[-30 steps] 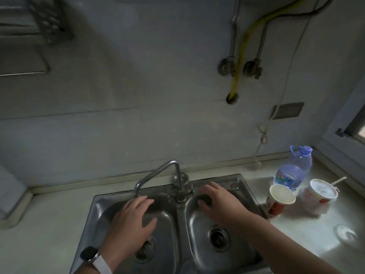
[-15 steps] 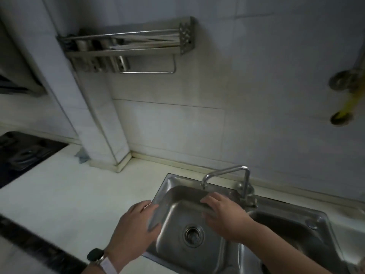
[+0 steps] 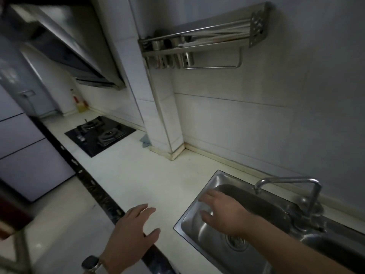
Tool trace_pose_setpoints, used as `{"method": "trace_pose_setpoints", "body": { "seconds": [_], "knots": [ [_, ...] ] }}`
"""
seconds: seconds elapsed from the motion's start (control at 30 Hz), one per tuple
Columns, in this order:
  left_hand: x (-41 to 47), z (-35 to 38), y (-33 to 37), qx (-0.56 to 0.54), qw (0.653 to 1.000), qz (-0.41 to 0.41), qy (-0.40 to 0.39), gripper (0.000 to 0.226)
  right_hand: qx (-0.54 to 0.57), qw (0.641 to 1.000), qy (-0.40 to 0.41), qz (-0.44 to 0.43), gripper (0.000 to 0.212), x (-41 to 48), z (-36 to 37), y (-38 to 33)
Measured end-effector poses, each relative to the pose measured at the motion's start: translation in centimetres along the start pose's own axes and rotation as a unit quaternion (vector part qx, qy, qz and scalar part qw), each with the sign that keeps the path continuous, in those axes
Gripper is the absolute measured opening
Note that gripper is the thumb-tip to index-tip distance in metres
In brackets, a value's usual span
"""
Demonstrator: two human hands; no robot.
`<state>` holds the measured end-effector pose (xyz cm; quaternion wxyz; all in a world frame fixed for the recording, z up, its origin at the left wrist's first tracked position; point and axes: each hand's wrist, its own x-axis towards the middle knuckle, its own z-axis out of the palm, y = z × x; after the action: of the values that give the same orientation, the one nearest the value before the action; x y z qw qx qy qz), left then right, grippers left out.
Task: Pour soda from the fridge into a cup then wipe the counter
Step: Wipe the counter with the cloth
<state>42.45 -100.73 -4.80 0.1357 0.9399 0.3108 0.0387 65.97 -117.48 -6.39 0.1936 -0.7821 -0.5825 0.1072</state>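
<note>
My left hand [image 3: 131, 232] hovers open over the front edge of the pale counter [image 3: 138, 175], with a watch on its wrist. My right hand [image 3: 223, 212] is open too, fingers spread, above the left basin of the steel sink [image 3: 201, 230]. Neither hand holds anything. A grey fridge [image 3: 21, 135] stands at the far left, its doors closed. A small blue-grey cloth [image 3: 145, 141] lies on the counter by the foot of the tiled pillar. No cup or soda is in view.
A curved tap [image 3: 286, 186] rises behind the sink. A black gas hob [image 3: 100, 134] sits in the counter further left, under a range hood [image 3: 65, 52]. A yellow bottle [image 3: 81, 104] stands in the far corner. A steel rack [image 3: 205, 48] hangs on the wall.
The view has swung left, from the cups and water bottle right of the sink to the hob and fridge. Both hands stayed open and drifted left, the left one off the sink.
</note>
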Motion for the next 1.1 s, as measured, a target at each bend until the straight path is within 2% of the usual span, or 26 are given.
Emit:
{"method": "trace_pose_setpoints", "body": {
  "seconds": [0.07,0.2,0.37,0.5,0.73,0.93,1.1],
  "knots": [
    [0.0,-0.4,-1.4,0.001,1.000,-0.011,0.011,0.063,0.002,1.000,-0.004,-0.016,0.046,1.8,0.3,-1.5],
    [0.9,-1.4,-5.4,0.007,0.999,-0.019,0.028,0.078,-0.011,1.000,-0.007,-0.028,0.045,5.8,2.4,-4.5],
    [2.6,-3.0,-13.1,-0.010,0.998,-0.025,0.050,0.063,-0.030,0.999,-0.030,-0.028,0.046,11.4,6.1,-9.2],
    [3.4,-4.8,-20.3,-0.050,0.996,-0.043,0.063,0.061,-0.044,0.997,-0.053,-0.036,0.047,16.9,9.2,-14.2],
    [4.5,-9.2,-30.8,-0.057,0.993,-0.046,0.092,0.063,-0.034,0.998,-0.050,-0.022,0.046,26.0,12.1,-21.7],
    [5.1,-12.5,-36.4,-0.061,0.988,-0.061,0.127,0.061,-0.051,0.997,-0.045,-0.025,0.045,31.7,12.5,-25.2],
    [6.3,-12.4,-40.0,-0.073,0.988,-0.089,0.098,0.062,-0.042,0.997,-0.058,-0.023,0.045,35.6,14.2,-26.2]
  ]
}}
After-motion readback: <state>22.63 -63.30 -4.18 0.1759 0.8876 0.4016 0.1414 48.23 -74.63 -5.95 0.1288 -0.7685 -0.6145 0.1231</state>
